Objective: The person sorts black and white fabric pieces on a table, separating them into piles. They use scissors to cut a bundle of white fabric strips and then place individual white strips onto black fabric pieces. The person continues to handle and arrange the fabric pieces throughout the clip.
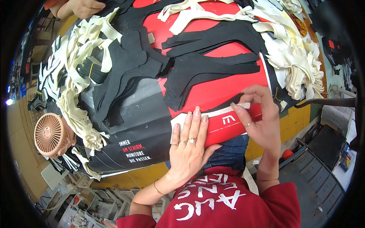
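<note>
Strip point(228, 110) of pale material, long and thin, lying flat on the red and black banner point(228, 81) at the near table edge, just past six o'clock from the dark stacks. Pinched at its three o'clock end between thumb and fingertips of the right hand point(260, 117). Pressed down at its nine o'clock end by the left hand point(189, 146), fingers flat and spread, gripping nothing. Black cut pieces point(213, 64) fanned out at twelve o'clock, close to the strip. Cream cut pieces point(296, 64) heaped at two o'clock. More cream scraps point(81, 57) at ten o'clock. Small peach fan point(50, 135) at nine o'clock, well apart. Another person's arm point(78, 7) at eleven o'clock, far edge.
</note>
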The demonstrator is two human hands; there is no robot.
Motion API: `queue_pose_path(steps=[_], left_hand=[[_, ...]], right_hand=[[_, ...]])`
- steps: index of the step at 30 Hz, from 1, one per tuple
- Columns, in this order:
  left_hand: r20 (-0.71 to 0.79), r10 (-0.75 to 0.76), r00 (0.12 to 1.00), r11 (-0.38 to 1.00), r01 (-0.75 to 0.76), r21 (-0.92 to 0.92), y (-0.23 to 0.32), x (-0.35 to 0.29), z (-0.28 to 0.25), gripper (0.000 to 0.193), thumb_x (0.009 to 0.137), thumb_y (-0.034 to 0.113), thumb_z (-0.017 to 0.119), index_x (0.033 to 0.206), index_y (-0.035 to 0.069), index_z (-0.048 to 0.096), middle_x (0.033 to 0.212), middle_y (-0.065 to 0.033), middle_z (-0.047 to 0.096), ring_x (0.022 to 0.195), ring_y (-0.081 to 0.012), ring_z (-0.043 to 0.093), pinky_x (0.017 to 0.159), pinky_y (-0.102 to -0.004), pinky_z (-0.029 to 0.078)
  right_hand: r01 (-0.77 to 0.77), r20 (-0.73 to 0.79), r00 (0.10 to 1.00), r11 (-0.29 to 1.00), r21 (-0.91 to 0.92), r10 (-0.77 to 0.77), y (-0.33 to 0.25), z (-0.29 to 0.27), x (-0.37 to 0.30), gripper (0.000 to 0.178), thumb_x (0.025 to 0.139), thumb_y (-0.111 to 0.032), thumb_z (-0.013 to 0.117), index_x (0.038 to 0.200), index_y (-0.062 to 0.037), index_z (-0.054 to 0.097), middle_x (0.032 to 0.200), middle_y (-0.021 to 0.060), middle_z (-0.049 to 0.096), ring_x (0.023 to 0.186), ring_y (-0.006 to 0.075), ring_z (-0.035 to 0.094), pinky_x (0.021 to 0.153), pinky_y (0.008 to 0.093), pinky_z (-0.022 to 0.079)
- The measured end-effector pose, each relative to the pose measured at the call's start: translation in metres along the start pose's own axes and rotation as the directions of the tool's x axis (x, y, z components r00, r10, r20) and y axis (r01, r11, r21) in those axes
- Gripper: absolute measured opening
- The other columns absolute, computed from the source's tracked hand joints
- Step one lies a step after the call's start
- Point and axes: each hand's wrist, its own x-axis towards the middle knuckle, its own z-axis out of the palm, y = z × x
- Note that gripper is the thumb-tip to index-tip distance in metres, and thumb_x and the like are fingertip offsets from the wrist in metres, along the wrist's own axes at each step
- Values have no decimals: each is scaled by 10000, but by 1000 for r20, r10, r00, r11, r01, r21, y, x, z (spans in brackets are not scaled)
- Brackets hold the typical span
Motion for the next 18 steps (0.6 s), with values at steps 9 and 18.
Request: queue_pose_path(steps=[9, 18], left_hand=[[-21, -76, 997, 996, 75, -48, 8, 5, -4, 862, 803, 587, 677, 1417, 19, 470, 1514, -165, 421, 1439, -286, 347, 1201, -449, 149], [-4, -64, 998, 997, 64, -34, 8, 7, -7, 873, 805, 581, 680, 1425, 10, 454, 1522, -174, 406, 1443, -292, 337, 1199, -458, 140]], right_hand=[[-63, -28, 998, 998, -24, 62, 8, 9, -1, 401, 848, 29, 715, 1176, -18, 489, 802, 46, 617, 730, 93, 555, 697, 240, 471], [-58, -54, 997, 998, -38, 56, 4, 13, 1, 401, 835, 28, 719, 1168, -23, 502, 801, 41, 594, 704, 115, 514, 667, 261, 447]])
